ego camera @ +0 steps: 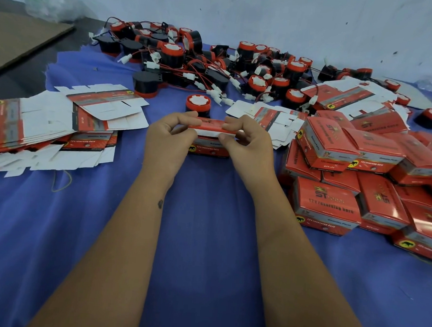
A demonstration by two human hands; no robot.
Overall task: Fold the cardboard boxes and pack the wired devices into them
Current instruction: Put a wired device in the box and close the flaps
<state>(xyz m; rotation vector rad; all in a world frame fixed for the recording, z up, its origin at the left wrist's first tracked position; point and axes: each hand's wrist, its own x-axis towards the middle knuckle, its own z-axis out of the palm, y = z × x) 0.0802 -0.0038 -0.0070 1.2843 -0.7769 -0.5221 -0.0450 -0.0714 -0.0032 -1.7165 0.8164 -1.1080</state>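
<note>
A small red cardboard box [209, 147] stands on the blue cloth in the middle. Its lid flap is partly folded over, white underside showing. My left hand [169, 137] pinches the flap's left end and my right hand [249, 140] pinches its right end, fingers curled over the top. Whatever is inside the box is hidden. A single red-and-black wired device [198, 104] stands just behind the box. A big heap of the same wired devices [216, 64] lies farther back.
Flat unfolded boxes [47, 127] are stacked at the left, and more [270, 118] lie right of centre. Several closed red boxes [360, 177] are piled at the right. A brown cardboard sheet [20, 37] and a plastic bag [50, 1] sit far left by the wall.
</note>
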